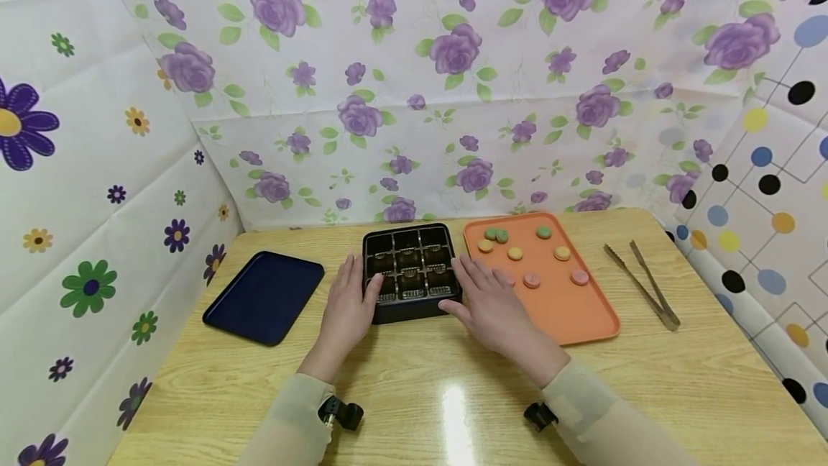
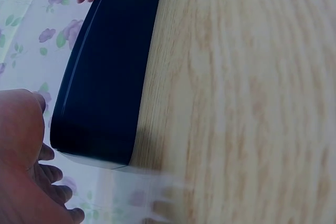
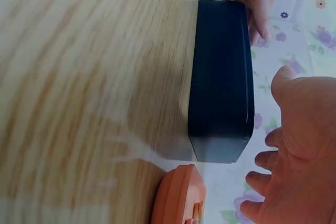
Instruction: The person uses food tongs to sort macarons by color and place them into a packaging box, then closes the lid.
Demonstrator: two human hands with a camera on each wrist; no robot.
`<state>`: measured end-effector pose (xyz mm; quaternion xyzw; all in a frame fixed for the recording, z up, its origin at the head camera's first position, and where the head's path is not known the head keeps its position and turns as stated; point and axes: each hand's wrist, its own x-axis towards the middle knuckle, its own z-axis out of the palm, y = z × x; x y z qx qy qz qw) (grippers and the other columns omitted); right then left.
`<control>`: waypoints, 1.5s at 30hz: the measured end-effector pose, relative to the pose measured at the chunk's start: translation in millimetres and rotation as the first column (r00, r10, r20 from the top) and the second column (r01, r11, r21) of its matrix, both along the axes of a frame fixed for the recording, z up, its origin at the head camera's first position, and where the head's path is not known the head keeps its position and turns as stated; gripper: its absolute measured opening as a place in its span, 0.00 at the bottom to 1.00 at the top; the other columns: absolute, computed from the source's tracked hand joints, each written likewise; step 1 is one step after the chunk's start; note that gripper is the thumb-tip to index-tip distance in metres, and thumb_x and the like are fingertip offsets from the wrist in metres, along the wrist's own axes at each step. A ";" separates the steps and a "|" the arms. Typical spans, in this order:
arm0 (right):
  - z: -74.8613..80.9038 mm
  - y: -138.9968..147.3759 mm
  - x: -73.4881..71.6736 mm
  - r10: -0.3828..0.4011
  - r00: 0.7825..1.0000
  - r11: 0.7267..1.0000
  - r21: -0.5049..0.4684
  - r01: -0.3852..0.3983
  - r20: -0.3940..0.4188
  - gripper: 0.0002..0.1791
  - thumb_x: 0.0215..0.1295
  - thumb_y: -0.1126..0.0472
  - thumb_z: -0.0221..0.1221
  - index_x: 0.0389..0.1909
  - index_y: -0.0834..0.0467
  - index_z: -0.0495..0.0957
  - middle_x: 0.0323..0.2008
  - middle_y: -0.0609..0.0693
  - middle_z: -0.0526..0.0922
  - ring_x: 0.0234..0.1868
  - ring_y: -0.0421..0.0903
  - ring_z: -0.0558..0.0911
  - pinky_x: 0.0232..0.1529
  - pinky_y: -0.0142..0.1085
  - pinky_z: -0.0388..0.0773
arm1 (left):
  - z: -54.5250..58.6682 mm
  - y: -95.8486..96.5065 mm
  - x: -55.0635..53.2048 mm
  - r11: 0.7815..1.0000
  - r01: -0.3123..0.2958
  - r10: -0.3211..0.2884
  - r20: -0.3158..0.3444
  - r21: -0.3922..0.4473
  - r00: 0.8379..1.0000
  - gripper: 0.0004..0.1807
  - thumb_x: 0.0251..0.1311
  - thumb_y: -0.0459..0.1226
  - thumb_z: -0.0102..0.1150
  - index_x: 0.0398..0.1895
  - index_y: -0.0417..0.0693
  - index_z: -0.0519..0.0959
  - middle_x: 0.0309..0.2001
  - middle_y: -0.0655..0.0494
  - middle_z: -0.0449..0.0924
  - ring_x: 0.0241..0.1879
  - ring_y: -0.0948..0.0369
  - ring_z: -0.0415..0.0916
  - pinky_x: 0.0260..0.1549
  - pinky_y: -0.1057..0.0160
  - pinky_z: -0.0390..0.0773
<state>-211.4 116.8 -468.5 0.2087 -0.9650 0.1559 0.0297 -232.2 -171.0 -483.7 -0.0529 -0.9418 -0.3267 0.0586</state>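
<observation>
A black box [image 1: 412,308] with several square compartments, each with a clear liner, sits mid-table. My left hand [image 1: 347,308] is at its left side, fingers extended and thumb over the near left corner. At the right side is my right hand [image 1: 491,305], fingers spread and thumb near the front right corner. Neither hand grips anything; whether the fingertips touch the box walls I cannot tell. Both wrist views show the box's plain dark front [image 2: 107,72] between the hands. Under the right hand's fingers, part of a pink macaron [image 1: 509,278] is covered.
On the right, an orange tray [image 1: 563,322] bears several green, yellow and pink macarons [image 1: 532,280]. Metal tongs [image 1: 650,290] lie beyond it with their arms apart. A dark blue tray [image 1: 264,298] lies left of the box. Patterned cloth [image 1: 414,157] hangs behind the table.
</observation>
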 end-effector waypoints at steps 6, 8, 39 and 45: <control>-3.0 -2.2 1.0 0.018 1.000 1.000 0.002 -0.018 -0.007 0.48 0.85 0.34 0.52 0.90 0.61 0.51 0.88 0.63 0.53 0.87 0.62 0.56 0.84 0.63 0.53 | -0.5 1.2 -0.1 1.000 -0.003 0.003 0.014 0.017 1.000 0.42 0.90 0.57 0.42 0.91 0.40 0.49 0.90 0.40 0.40 0.88 0.39 0.39 0.83 0.34 0.47; -3.8 -2.7 2.0 0.022 1.000 1.000 -0.006 -0.022 -0.012 0.48 0.85 0.34 0.52 0.90 0.61 0.52 0.87 0.64 0.54 0.86 0.62 0.57 0.83 0.63 0.54 | -0.8 1.2 -0.1 1.000 -0.003 0.002 0.023 0.022 1.000 0.42 0.90 0.57 0.42 0.91 0.40 0.48 0.90 0.41 0.40 0.88 0.39 0.39 0.83 0.34 0.47; -9.4 -7.5 10.1 0.021 0.999 0.998 -0.062 -0.018 0.041 0.51 0.84 0.32 0.52 0.88 0.65 0.53 0.87 0.66 0.51 0.87 0.63 0.55 0.85 0.61 0.52 | -10.6 4.8 -2.4 0.993 -0.002 -0.013 0.126 0.119 0.992 0.45 0.90 0.59 0.40 0.93 0.44 0.39 0.89 0.36 0.41 0.88 0.41 0.39 0.82 0.33 0.51; -10.2 -7.2 14.8 0.017 0.999 0.998 -0.064 -0.015 0.042 0.51 0.84 0.32 0.52 0.88 0.66 0.53 0.87 0.67 0.51 0.86 0.64 0.56 0.85 0.60 0.53 | -12.7 5.4 -3.0 0.991 0.003 -0.021 0.128 0.137 0.992 0.45 0.90 0.58 0.41 0.93 0.44 0.40 0.90 0.37 0.41 0.88 0.41 0.38 0.82 0.32 0.50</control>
